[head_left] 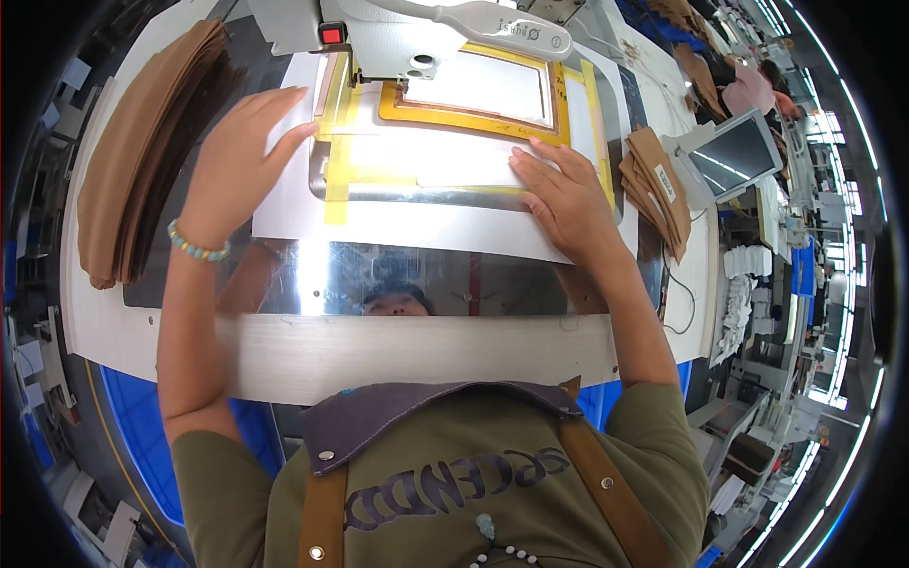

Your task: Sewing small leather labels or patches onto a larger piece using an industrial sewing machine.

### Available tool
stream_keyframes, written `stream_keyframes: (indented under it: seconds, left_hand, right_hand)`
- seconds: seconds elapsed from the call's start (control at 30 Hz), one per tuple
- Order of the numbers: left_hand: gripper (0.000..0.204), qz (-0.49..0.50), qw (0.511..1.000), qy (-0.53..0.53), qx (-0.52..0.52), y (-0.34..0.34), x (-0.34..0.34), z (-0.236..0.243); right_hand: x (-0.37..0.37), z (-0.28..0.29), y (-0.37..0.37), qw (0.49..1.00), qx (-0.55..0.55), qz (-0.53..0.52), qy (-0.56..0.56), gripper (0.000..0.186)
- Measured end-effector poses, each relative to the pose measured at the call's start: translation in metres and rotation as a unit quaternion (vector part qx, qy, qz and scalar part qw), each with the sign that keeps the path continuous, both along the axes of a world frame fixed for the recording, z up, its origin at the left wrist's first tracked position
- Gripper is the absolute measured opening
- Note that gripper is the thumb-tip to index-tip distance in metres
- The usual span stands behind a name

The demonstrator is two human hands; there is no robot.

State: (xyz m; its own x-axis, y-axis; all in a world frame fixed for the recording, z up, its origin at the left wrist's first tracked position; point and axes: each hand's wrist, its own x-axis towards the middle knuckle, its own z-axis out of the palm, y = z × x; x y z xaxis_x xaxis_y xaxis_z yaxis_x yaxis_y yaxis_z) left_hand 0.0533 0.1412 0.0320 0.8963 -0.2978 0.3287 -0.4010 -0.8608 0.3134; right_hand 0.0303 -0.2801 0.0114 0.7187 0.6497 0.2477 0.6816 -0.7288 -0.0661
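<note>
My left hand (pixel 251 156) is raised by the left edge of the white sheet (pixel 407 227), its fingers stretched out and thumb apart, holding nothing. My right hand (pixel 559 194) rests with fingers spread on the white, yellow-taped template (pixel 374 161), just below a yellow rectangular frame (pixel 473 127) with a pale inner window. The white sewing machine head (pixel 388 38) overhangs the frame's left part and hides some of it. The sheet and template lie over a shiny metal plate (pixel 379 273).
Stacks of brown fabric (pixel 142 151) lie at the left and brown pieces (pixel 651 185) at the right, beside a small screen (pixel 734 151) and cable. Blue bins (pixel 133 417) sit below the pale table edge (pixel 407 350). Another person (pixel 748 87) is at the far upper right.
</note>
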Motion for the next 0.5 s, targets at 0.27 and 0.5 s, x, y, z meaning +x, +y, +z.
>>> stream_keyframes:
  seconds: [0.27,0.5]
  left_hand:
    - [0.041,0.148,0.986,0.061,-0.044,0.078,-0.052,0.016]
    - [0.039,0.176,0.973,0.061,-0.139,0.116,-0.064,0.008]
  right_hand:
    - [-0.004,-0.003,-0.028,0.998,0.054,-0.01,0.022,0.036]
    - [-0.001,0.001,-0.004,0.988,0.129,0.009,0.086,0.046]
